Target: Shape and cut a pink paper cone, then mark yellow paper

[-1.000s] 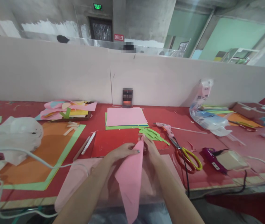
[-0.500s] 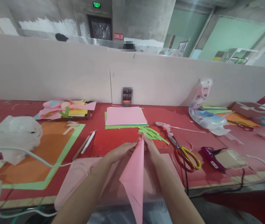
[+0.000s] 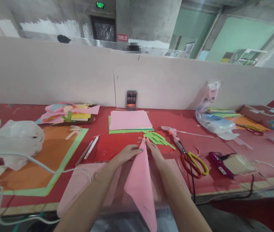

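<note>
A pink paper cone, its narrow tip pointing away from me, lies between my two hands above a pale pink mat. My left hand is closed on the cone's left side near the tip, thumb resting on the paper. On the other side, my right hand grips the cone close to its point, fingers partly hidden behind the paper. The wide end of the paper hangs toward me past the table edge. Just beyond my fingertips are green paper strips and a red sheet.
Stacked coloured paper lies ahead. To the right are a pink glue gun, scissors and a purple device with cords. Orange and green sheets and a plastic bag lie left. A white partition stands behind.
The cone has turned slightly: its tip has shifted left and its wide end right. My left hand has slid a little back along the paper.
</note>
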Demonstrator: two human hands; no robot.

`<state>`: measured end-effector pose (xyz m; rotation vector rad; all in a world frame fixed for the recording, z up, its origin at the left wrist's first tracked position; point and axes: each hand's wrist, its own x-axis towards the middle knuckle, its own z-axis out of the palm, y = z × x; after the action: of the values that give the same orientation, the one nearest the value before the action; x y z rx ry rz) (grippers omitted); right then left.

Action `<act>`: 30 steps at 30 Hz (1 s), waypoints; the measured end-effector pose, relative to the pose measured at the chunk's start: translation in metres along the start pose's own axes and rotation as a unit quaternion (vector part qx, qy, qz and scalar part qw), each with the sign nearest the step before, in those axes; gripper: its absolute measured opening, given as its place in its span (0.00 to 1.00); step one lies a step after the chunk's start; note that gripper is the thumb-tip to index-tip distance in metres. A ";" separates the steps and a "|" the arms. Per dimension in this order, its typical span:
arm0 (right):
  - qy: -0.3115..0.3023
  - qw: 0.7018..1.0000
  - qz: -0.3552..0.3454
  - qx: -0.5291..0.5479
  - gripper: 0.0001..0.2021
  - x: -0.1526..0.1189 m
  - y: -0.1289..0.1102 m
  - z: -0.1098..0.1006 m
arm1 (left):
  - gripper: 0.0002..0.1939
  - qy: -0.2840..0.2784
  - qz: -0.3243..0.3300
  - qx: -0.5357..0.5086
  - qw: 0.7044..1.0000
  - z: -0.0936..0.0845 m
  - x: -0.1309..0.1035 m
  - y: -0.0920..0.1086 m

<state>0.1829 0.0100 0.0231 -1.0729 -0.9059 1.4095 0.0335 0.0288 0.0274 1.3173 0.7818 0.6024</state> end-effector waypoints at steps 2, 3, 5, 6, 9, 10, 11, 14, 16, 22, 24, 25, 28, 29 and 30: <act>-0.003 1.000 -0.001 -0.018 0.22 0.002 0.003 -0.002 | 0.19 0.058 0.029 0.018 0.998 -0.007 0.006 -0.002; -0.007 0.999 -0.004 -0.031 0.22 0.002 0.004 -0.002 | 0.18 0.094 0.050 0.031 0.994 -0.012 0.009 -0.002; -0.023 0.997 -0.020 -0.073 0.20 0.001 0.005 -0.002 | 0.18 0.164 0.073 0.045 0.983 -0.021 0.013 -0.003; -0.032 0.994 -0.034 -0.102 0.19 -0.001 0.005 -0.002 | 0.18 0.185 0.081 0.044 0.978 -0.025 0.015 -0.003; -0.055 0.979 -0.071 -0.184 0.16 -0.006 0.004 -0.001 | 0.18 0.200 0.102 0.053 0.973 -0.032 0.016 -0.004; -0.059 0.976 -0.078 -0.197 0.16 -0.007 0.003 -0.001 | 0.18 0.197 0.108 0.064 0.972 -0.033 0.016 -0.004; -0.062 0.974 -0.083 -0.202 0.16 -0.007 0.003 -0.001 | 0.18 0.194 0.109 0.075 0.972 -0.033 0.016 -0.005; -0.081 0.972 -0.076 -0.206 0.16 -0.008 0.003 -0.002 | 0.20 0.201 0.096 0.077 0.972 -0.032 0.015 -0.006; -0.094 0.971 -0.067 -0.210 0.15 -0.008 0.004 -0.002 | 0.21 0.216 0.094 0.082 0.968 -0.032 0.016 -0.006; -0.101 0.972 -0.067 -0.202 0.15 -0.008 0.007 -0.001 | 0.20 0.208 0.119 0.119 0.964 -0.032 0.016 -0.006; -0.099 0.973 -0.064 -0.197 0.15 -0.008 0.007 -0.001 | 0.20 0.201 0.112 0.109 0.967 -0.031 0.015 -0.006; -0.101 0.974 -0.059 -0.194 0.15 -0.008 0.007 0.000 | 0.19 0.202 0.110 0.096 0.969 -0.031 0.015 -0.007; -0.114 0.974 -0.037 -0.191 0.15 -0.010 0.006 0.001 | 0.21 0.209 0.094 0.043 0.972 -0.032 0.015 -0.007; -0.120 0.973 -0.031 -0.194 0.15 -0.010 0.005 0.002 | 0.22 0.212 0.087 0.032 0.973 -0.032 0.015 -0.007; -0.126 0.972 -0.028 -0.198 0.15 -0.011 0.004 0.003 | 0.23 0.213 0.080 0.027 0.973 -0.033 0.015 -0.007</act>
<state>0.1788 -0.0016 0.0212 -1.1651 -1.4364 1.3690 0.0168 0.0593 0.0160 1.3265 1.0510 1.0209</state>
